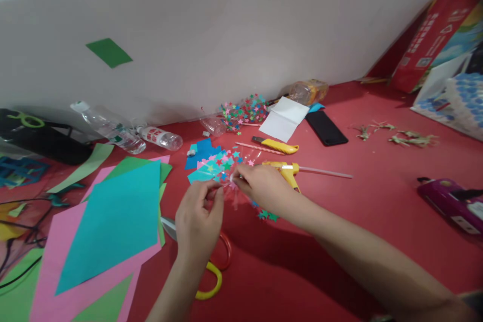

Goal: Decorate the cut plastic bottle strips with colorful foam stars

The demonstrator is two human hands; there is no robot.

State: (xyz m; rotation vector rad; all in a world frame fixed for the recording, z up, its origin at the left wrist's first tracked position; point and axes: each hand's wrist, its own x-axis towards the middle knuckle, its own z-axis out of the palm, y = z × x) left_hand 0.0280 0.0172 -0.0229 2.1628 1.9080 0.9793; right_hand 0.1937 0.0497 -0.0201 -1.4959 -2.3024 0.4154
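My left hand (198, 221) and my right hand (260, 186) meet over a red table (339, 221), both pinched on a small clear piece of plastic (231, 188) held between them. Small coloured paper stars (222, 161) lie scattered on blue paper scraps just beyond the fingers. A yellow glue gun (287, 170) lies right behind my right hand. Scissors with red and yellow handles (217, 266) lie under my left wrist.
Stacked teal, pink and green paper sheets (113, 221) lie at left. Two plastic bottles (124, 133), a star pile (245, 109), white paper (284, 118), a yellow cutter (279, 147), a black phone (326, 128) and a purple tool (453, 204) surround. A white wall (241, 35) stands behind.
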